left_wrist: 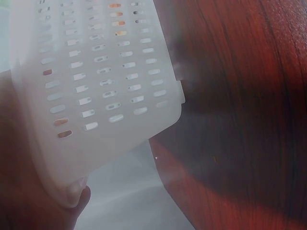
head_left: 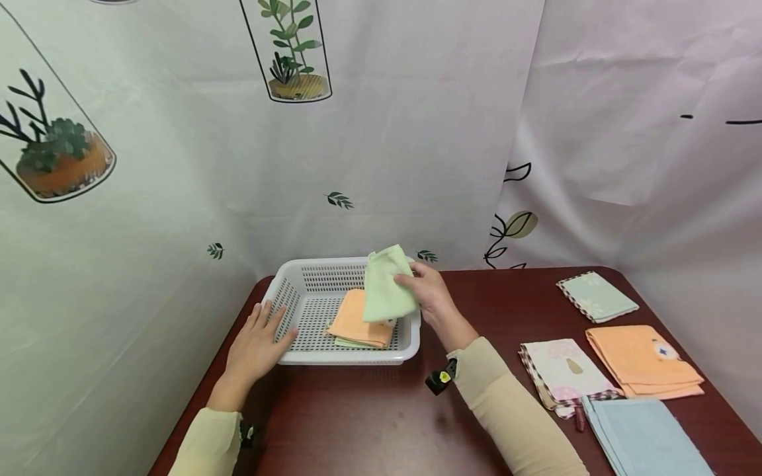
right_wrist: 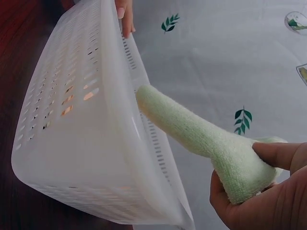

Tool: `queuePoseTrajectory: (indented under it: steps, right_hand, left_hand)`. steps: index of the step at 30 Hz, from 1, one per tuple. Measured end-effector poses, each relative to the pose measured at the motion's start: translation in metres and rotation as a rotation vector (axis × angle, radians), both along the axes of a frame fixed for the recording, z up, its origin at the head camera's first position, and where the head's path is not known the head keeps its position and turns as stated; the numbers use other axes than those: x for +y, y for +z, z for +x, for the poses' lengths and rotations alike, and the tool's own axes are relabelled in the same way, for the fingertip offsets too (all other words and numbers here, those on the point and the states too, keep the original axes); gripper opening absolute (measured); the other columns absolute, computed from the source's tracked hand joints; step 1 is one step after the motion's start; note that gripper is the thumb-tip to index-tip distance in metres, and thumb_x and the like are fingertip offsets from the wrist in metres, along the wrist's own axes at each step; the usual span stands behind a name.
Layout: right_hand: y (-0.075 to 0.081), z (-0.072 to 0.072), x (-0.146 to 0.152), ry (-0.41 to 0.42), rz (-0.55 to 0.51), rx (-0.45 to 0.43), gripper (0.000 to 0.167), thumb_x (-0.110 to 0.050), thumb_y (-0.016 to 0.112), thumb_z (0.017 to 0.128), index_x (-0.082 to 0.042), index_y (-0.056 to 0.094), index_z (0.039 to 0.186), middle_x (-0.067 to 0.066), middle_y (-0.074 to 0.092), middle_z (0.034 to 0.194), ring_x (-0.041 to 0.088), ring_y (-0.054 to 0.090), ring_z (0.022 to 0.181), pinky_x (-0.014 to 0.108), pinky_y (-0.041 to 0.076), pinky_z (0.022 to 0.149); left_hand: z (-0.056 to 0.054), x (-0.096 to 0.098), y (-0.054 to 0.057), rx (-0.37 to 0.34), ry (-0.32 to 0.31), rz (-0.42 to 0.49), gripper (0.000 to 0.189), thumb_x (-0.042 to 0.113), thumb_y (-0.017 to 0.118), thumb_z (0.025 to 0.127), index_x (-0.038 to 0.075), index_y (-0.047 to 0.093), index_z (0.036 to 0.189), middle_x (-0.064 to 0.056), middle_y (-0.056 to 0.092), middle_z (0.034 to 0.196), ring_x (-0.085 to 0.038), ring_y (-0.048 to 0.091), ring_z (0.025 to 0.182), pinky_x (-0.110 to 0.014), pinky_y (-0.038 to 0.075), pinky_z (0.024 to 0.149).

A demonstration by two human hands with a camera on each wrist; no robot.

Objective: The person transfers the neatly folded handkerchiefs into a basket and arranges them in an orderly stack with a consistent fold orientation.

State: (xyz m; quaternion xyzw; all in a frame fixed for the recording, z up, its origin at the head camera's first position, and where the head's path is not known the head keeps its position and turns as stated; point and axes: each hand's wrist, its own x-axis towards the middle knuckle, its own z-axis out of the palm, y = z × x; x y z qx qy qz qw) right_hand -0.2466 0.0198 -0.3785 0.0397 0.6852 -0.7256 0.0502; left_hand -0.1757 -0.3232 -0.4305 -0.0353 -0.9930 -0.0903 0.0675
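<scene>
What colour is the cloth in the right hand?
Pale green; the cloth shows best in the head view.

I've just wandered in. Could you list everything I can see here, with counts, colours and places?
Basket: one, white, far side of table
Held cloth: one, light green, over the basket's right end
Folded cloth: one, orange, inside basket
Lower cloth: at least one, green, beneath that
Checked-edge cloths: at least two, pale green and whitish-pink, table's right
Bear-print cloth: one, orange, table's right
Plain cloth: one, light blue, near right
Small object: one, dark red, beside blue cloth; unclear what
Table: one, red-brown, underneath
Plant-print backdrop: whitish, behind; sheet count unclear
Wrist devices: two, black, at the cuffs
Sleeves: two, cream, forearms
Left hand: one, bare, at basket's left rim
Right hand: one, bare, gripping held cloth
</scene>
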Motion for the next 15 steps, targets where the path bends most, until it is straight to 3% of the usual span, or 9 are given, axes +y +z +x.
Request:
queuePoseTrajectory:
  steps: [15]
  right_hand:
    - [-0.003, -0.003, -0.020, -0.009, -0.039, -0.020, 0.038, -0.008, 0.073, 0.090, -0.004, 0.068, 0.128, 0.017, 0.068, 0.120, 0.023, 0.065, 0.095, 0.036, 0.056, 0.083]
  left_hand:
    - [0.000, -0.001, 0.000, 0.000, -0.006, 0.000, 0.077, 0.056, 0.046, 0.102, 0.001, 0.036, 0.155, -0.029, 0.019, 0.164, -0.049, 0.011, 0.152, -0.061, 0.018, 0.121]
